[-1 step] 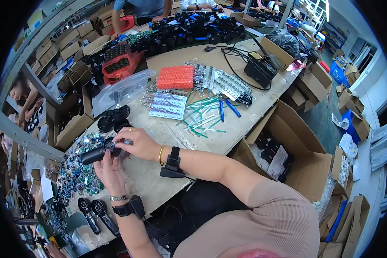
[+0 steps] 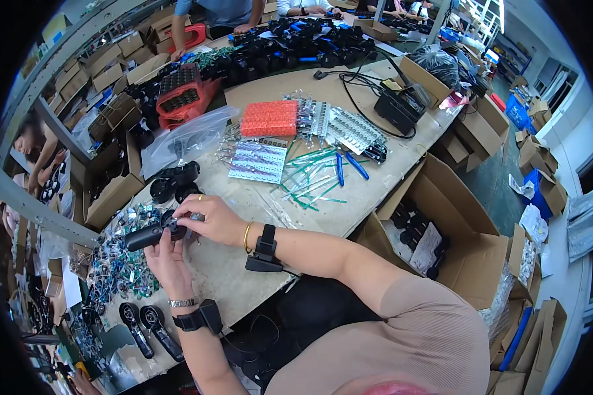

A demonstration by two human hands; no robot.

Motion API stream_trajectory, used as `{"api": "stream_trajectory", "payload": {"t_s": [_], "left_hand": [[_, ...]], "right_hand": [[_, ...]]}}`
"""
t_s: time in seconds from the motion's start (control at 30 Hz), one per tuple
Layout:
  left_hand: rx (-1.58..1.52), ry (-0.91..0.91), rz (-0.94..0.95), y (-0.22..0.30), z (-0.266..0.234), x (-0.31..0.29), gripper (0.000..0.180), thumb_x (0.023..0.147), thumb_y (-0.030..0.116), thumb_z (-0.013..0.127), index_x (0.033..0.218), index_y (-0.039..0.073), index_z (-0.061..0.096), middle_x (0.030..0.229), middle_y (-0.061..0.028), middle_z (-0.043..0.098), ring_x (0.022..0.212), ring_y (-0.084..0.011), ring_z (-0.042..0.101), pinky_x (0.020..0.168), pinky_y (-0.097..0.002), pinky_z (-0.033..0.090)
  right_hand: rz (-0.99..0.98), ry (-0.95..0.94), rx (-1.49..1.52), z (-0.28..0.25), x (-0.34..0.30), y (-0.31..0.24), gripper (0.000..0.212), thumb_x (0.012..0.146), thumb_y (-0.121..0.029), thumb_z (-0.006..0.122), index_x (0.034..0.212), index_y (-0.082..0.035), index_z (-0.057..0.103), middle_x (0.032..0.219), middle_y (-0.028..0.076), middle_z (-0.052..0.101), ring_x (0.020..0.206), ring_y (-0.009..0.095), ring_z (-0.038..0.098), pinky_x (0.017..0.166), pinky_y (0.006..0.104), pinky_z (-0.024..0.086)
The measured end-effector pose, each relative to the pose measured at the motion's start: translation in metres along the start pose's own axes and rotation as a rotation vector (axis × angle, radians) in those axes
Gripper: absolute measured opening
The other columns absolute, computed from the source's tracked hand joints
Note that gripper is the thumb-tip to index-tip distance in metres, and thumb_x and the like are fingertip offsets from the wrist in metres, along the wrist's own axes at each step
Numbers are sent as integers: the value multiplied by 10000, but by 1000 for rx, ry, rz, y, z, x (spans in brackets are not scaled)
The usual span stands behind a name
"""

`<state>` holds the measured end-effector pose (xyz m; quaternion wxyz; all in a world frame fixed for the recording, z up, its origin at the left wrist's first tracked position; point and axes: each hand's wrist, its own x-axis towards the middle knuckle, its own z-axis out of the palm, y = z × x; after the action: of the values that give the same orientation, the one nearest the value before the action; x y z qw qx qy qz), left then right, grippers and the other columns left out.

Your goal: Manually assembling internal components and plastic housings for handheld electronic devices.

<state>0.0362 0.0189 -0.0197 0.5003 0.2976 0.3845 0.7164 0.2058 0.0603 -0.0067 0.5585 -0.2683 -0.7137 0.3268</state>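
Note:
A black handheld fan housing (image 2: 143, 238), with a thick round handle and a ring-shaped head, is held just above the bench. My left hand (image 2: 170, 268) grips it from below, the thumb up against the head. Over the head, my right hand (image 2: 216, 220) is closed in a pinch, its fingertips at the inside of the ring; what they pinch is too small to make out. Beneath and left of the housing spreads a heap of small circuit boards with wires (image 2: 122, 273). Two more black fan housings (image 2: 153, 318) lie side by side near the bench's front left edge.
Beyond my hands lie black round parts (image 2: 172, 182), a clear plastic bag (image 2: 188, 141), a red bubble-wrap pack (image 2: 268, 118), a white sheet of wired parts (image 2: 257, 161), green-white strips (image 2: 310, 181) and blue pens (image 2: 340, 169). An open carton (image 2: 468, 257) stands at right.

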Motion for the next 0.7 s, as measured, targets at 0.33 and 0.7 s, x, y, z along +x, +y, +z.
{"api": "stream_trajectory", "payload": {"t_s": [0.33, 0.7], "left_hand": [[78, -30, 15, 5, 8, -13, 299, 946, -7, 673, 1204, 34, 528, 1133, -75, 649, 1004, -170, 659, 814, -297, 572], [-32, -94, 76, 0, 8, -8, 287, 946, 1, 671, 1207, 35, 558, 1114, -59, 659, 996, -150, 661, 835, -294, 569]], "right_hand": [[-149, 63, -88, 16, -1, 7, 164, 828, -90, 768, 985, -56, 738, 1080, 101, 662, 991, 268, 649, 874, 364, 528], [-141, 38, -203, 6, 4, 8, 164, 818, -86, 795, 975, -53, 758, 993, 89, 691, 958, 240, 645, 851, 342, 516]]}}
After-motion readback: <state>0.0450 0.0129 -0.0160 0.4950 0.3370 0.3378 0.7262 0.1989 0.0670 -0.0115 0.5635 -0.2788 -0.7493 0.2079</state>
